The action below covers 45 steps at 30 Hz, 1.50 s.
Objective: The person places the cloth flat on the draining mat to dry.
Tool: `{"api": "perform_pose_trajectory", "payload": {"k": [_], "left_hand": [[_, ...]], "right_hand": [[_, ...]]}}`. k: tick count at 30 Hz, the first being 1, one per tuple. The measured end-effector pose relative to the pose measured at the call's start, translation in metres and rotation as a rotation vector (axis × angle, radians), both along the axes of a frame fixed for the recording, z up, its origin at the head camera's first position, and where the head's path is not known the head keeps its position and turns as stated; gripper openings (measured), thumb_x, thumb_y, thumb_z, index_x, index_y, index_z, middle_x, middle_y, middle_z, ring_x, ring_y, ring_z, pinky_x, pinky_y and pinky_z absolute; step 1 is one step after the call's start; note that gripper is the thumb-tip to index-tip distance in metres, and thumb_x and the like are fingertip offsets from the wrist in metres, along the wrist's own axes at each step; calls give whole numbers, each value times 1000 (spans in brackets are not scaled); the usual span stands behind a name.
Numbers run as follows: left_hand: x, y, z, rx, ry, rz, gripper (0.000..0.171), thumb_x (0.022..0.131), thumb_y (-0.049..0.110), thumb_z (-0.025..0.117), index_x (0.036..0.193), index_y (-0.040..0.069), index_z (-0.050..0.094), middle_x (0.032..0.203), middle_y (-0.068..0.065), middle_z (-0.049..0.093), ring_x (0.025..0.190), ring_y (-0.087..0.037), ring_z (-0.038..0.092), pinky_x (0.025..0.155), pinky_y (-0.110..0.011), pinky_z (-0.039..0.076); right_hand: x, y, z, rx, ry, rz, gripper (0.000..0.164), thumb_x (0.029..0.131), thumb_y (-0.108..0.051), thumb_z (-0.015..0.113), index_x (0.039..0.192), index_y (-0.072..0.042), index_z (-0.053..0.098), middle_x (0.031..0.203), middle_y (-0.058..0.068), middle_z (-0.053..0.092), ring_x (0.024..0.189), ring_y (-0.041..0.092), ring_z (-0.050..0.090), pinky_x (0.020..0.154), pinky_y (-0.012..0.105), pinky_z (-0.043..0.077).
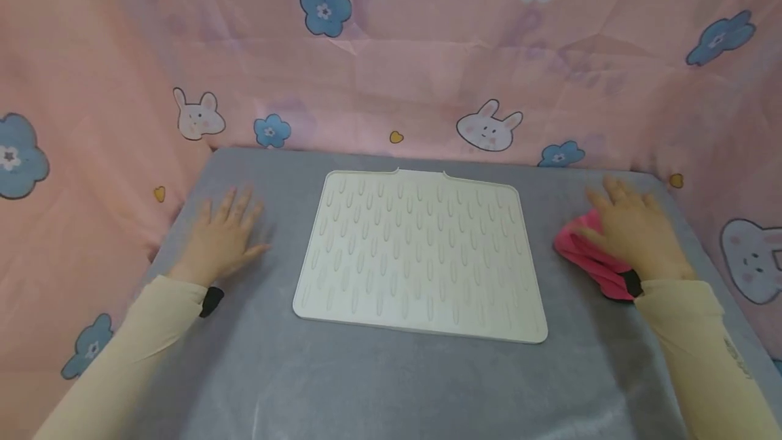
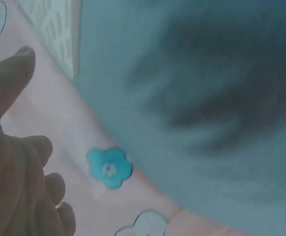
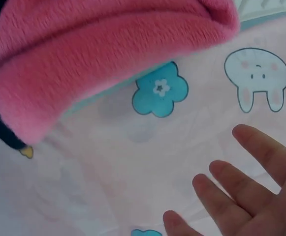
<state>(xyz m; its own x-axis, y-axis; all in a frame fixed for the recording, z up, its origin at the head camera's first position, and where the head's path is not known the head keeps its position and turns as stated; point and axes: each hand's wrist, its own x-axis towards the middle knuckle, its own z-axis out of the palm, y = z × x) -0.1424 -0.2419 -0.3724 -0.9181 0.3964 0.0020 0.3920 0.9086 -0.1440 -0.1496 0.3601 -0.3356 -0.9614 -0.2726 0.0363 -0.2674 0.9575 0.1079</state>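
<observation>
My left hand [image 1: 216,240] hovers over the left part of the grey table, fingers spread, with nothing in it; its shadow falls on the cloth in the left wrist view. On the other side my right hand [image 1: 632,229] is spread above a crumpled pink cloth [image 1: 589,257] with a dark edge, overlapping it in the head view. In the right wrist view the fluffy pink cloth [image 3: 118,59] lies apart from the fingers [image 3: 246,182]. Between both hands a cream ridged mat [image 1: 418,257] lies flat, its small tab at the far edge.
The grey-covered table [image 1: 366,386] carries the mat and the cloth. Pink curtain fabric [image 1: 391,73] printed with rabbits, clouds and blue flowers hangs behind the table's far edge and along both sides.
</observation>
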Motion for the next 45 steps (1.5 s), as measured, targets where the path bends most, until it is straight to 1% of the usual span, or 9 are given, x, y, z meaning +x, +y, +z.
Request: {"api": "perform_pose_trajectory", "payload": {"k": [4, 8, 11, 15, 19, 26, 34, 40, 45], "left_hand": [[19, 13, -22, 60, -112, -7, 76, 90, 48, 56, 144, -1, 32, 150, -26, 21, 137, -45, 16, 104, -65, 15], [36, 23, -36, 123, -153, -36, 73, 92, 42, 57, 144, -2, 32, 151, -26, 20, 138, -44, 15, 105, -64, 14], [44, 29, -43, 176, -180, -46, 71, 93, 38, 57, 144, -3, 31, 151, -26, 19, 139, -43, 14, 106, -63, 13], [52, 37, -50, 241, -215, -58, 71, 94, 36, 55, 145, -5, 28, 151, -26, 18, 139, -43, 13, 107, -62, 12], [61, 47, -56, 284, -240, -68, 69, 96, 34, 52, 144, -8, 25, 152, -25, 17, 140, -41, 12, 107, -62, 12], [75, 61, -63, 316, -234, -93, 69, 96, 32, 52, 144, -9, 23, 152, -23, 19, 140, -38, 14, 108, -59, 14], [90, 58, -61, 362, -232, -76, 60, 95, 19, 54, 141, -11, 31, 150, -24, 23, 138, -38, 21, 107, -60, 18], [90, 59, -64, 364, -233, -76, 60, 96, 20, 53, 142, -10, 28, 151, -22, 21, 139, -37, 20, 107, -60, 18], [87, 62, -68, 369, -243, -74, 61, 97, 20, 50, 143, -11, 23, 152, -22, 19, 139, -37, 19, 107, -59, 18]], "right_hand": [[11, 2, -7, -20, 52, 46, 61, 80, -29, 73, 119, 13, 53, 125, 39, 43, 110, 55, 44, 92, 64, 34], [22, 6, -13, -59, -62, -9, 59, 85, -29, 68, 121, 15, 51, 125, 38, 44, 110, 55, 43, 89, 65, 35], [29, 9, -18, -70, -109, -39, 60, 88, -30, 65, 123, 16, 48, 124, 38, 44, 109, 55, 45, 85, 66, 38], [35, 11, -23, -89, -77, -32, 58, 88, -28, 66, 121, 17, 50, 123, 39, 45, 107, 54, 48, 85, 65, 40], [39, 15, -27, -116, -66, -52, 58, 87, -27, 67, 122, 16, 51, 124, 38, 44, 109, 53, 45, 87, 65, 38], [43, 16, -34, -164, -45, -59, 51, 85, -23, 69, 119, 12, 53, 117, 35, 49, 106, 49, 47, 85, 64, 40], [27, 1, -41, -212, -13, -39, 45, 85, -19, 67, 118, 9, 55, 116, 32, 52, 107, 46, 49, 85, 62, 41], [25, 1, -50, -217, 16, -93, 48, 84, -21, 70, 117, 9, 54, 116, 32, 52, 107, 46, 49, 82, 63, 42], [21, 2, -59, -287, 30, -140, 54, 83, -25, 72, 118, 10, 53, 114, 33, 52, 105, 46, 48, 84, 61, 42]]}}
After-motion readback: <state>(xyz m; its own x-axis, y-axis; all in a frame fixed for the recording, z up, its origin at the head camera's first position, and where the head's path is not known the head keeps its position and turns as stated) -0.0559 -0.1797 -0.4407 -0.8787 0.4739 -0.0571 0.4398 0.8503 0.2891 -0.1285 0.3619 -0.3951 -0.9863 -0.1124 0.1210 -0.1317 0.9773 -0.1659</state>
